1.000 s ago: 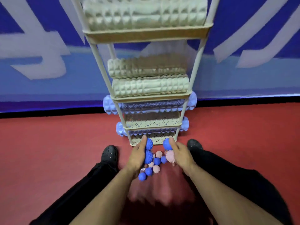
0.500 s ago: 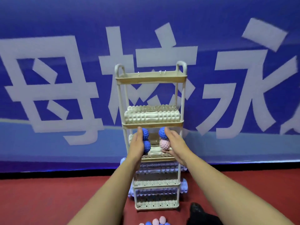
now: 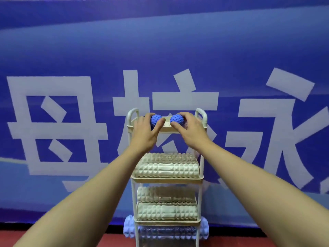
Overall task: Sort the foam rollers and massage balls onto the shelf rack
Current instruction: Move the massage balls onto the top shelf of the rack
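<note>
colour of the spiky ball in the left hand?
Blue; the ball shows clearly in the head view.

Two spiky blue balls (image 3: 156,119) gripped over rack's top shelf (image 3: 167,128)

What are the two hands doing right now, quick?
Left hand: holding a blue spiky ball over the rack's top tray.
Right hand: holding another blue spiky ball there.

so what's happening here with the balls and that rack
A person is loading a tall cream plastic shelf rack. Each hand holds a spiky blue massage ball over the top tray: the left hand grips one, the right hand another. Cream ridged foam rollers fill the middle shelves, and a pale blue roller lies lower down.
</note>
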### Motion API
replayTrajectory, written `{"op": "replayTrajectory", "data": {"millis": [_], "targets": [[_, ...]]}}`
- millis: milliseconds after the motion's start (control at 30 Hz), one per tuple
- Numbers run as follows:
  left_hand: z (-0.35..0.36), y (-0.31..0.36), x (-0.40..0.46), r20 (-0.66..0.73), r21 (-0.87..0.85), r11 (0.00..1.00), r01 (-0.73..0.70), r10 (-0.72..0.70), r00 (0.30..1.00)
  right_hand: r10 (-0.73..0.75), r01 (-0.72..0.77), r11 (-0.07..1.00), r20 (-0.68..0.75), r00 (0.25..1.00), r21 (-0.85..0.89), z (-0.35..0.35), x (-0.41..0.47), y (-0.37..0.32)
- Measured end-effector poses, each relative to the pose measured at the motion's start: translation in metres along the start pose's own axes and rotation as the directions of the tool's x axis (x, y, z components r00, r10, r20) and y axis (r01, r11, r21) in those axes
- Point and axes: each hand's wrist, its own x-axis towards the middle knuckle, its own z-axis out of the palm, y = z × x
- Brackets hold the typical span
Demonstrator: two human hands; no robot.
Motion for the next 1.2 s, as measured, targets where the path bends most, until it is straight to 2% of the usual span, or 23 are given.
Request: {"op": "replayTrajectory", "data": {"millis": [67,133,200,267,400,600,667,767,833,967,1100,1200], "targets": [[0.0,-0.01,0.019,0.062,0.213,0.976,-0.046,0.034,0.997,-0.061,0.061,0.988,0.002,0.998,-0.142,0.0,0.021,0.006],[0.004,-0.02,0.035,0.105,0.384,0.915,-0.123,0.089,0.99,-0.058,0.066,0.964,0.04,0.998,-0.257,0.002,0.04,0.015],[0.01,-0.031,0.048,0.155,0.503,0.847,-0.172,0.107,0.982,0.002,0.03,0.946,0.097,0.995,-0.322,0.006,0.053,0.023],[0.016,-0.039,0.058,0.172,0.552,0.816,-0.174,0.093,0.981,0.042,0.012,0.935,0.145,0.989,-0.355,0.011,0.061,0.032],[0.028,-0.045,0.069,0.162,0.557,0.812,-0.175,0.1,0.982,0.068,0.025,0.921,0.225,0.972,-0.389,0.022,0.062,0.046],[0.035,-0.042,0.081,0.255,0.606,0.755,-0.248,0.111,0.961,0.086,0.053,0.866,0.253,0.964,-0.497,0.021,0.058,0.045],[0.038,-0.043,0.082,0.298,0.584,0.779,-0.229,0.056,0.953,0.086,0.075,0.857,0.285,0.955,-0.509,0.022,0.057,0.043],[0.043,-0.042,0.08,0.33,0.448,0.879,-0.161,0.005,0.944,0.096,0.088,0.845,0.311,0.945,-0.527,0.026,0.054,0.045],[0.044,-0.041,0.076,0.342,0.391,0.91,-0.14,-0.003,0.94,0.077,0.094,0.824,0.275,0.958,-0.559,0.029,0.051,0.047],[0.045,-0.039,0.063,0.408,0.48,0.849,-0.222,0.007,0.913,0.03,0.091,0.82,0.201,0.979,-0.565,0.035,0.046,0.054],[0.044,-0.041,0.052,0.328,0.53,0.819,-0.22,0.042,0.944,-0.005,0.083,0.873,0.162,0.987,-0.48,0.034,0.043,0.056],[0.043,-0.044,0.041,0.28,0.534,0.813,-0.233,0.09,0.956,-0.081,0.106,0.908,0.079,0.994,-0.404,0.03,0.036,0.057]]}}
